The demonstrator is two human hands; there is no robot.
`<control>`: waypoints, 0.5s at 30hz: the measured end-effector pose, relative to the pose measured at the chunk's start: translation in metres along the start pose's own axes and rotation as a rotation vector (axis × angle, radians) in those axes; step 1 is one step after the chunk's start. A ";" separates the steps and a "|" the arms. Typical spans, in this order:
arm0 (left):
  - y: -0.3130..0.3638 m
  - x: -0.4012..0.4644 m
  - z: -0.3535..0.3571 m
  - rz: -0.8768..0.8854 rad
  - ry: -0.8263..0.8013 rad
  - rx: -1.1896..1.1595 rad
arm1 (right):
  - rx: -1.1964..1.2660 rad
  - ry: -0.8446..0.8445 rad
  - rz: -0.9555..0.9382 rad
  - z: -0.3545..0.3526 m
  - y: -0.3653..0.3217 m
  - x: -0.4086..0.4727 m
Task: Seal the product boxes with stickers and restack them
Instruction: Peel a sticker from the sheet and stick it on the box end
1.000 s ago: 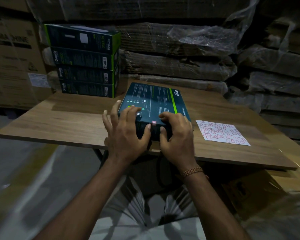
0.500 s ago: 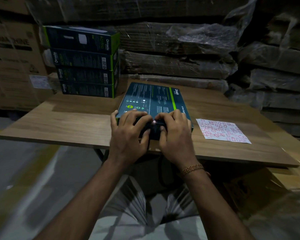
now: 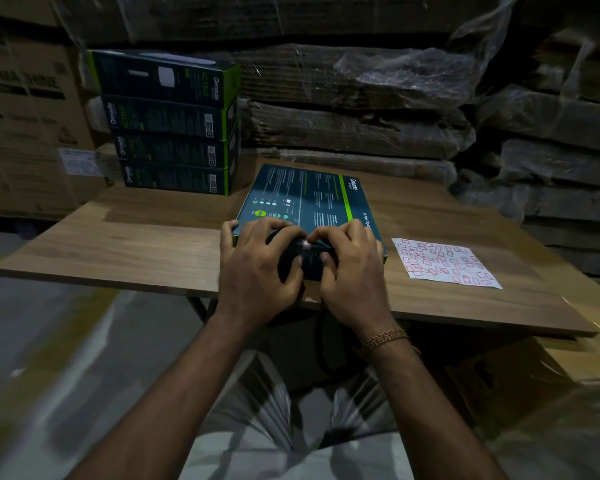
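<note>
Left hand [image 3: 257, 268] and right hand [image 3: 352, 271]: both curled over the near end of one product box [image 3: 312, 202], fingertips on top, thumbs on its front face. One small pinkish sticker [image 3: 306, 244] sits on the near top edge between the fingertips. Box lies flat at the table's [image 3: 136, 244] near edge, centre. One sticker sheet [image 3: 444, 263] near the right edge. Stack of four boxes [image 3: 174, 133] at the far left corner.

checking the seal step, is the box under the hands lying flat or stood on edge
Lying flat: the box rests on its broad face on the table, printed panel up, near edge gripped by both hands.
</note>
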State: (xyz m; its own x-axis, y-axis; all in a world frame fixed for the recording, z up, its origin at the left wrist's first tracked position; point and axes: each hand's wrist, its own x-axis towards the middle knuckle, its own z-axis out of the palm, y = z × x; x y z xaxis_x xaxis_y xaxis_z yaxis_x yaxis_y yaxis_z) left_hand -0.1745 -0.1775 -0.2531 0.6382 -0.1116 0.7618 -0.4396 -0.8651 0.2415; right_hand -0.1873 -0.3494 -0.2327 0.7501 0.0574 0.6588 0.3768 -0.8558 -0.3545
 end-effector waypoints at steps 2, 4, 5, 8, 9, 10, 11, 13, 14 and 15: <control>0.000 -0.004 0.001 0.006 0.012 -0.006 | -0.020 -0.007 -0.005 0.000 0.000 0.001; 0.001 -0.005 0.001 -0.001 0.019 -0.016 | -0.019 -0.010 -0.005 0.000 0.000 0.001; 0.001 -0.005 0.001 -0.006 0.022 -0.019 | -0.010 -0.007 -0.003 0.000 -0.001 0.000; 0.003 -0.005 0.001 -0.005 0.031 -0.027 | 0.030 0.006 0.001 -0.001 0.000 -0.001; 0.003 -0.005 0.001 -0.005 0.033 -0.031 | 0.030 0.006 -0.003 -0.001 0.000 -0.001; 0.002 -0.005 0.001 -0.004 0.034 -0.032 | 0.025 0.005 -0.007 -0.001 0.000 -0.001; 0.002 -0.006 0.002 -0.005 0.034 -0.030 | 0.019 0.002 -0.006 -0.001 0.000 0.000; 0.002 -0.006 0.002 -0.010 0.032 -0.027 | 0.003 -0.009 0.001 -0.001 -0.001 0.001; 0.002 -0.006 0.003 -0.011 0.030 -0.028 | -0.010 -0.013 0.000 -0.001 -0.001 0.002; 0.002 -0.006 0.003 -0.011 0.030 -0.029 | -0.022 -0.018 -0.005 -0.001 -0.001 0.002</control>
State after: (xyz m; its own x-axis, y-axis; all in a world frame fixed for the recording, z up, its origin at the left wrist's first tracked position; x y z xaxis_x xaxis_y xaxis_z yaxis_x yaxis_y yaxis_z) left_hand -0.1776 -0.1799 -0.2589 0.6243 -0.0871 0.7763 -0.4513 -0.8514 0.2674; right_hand -0.1868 -0.3487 -0.2302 0.7582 0.0706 0.6482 0.3686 -0.8664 -0.3368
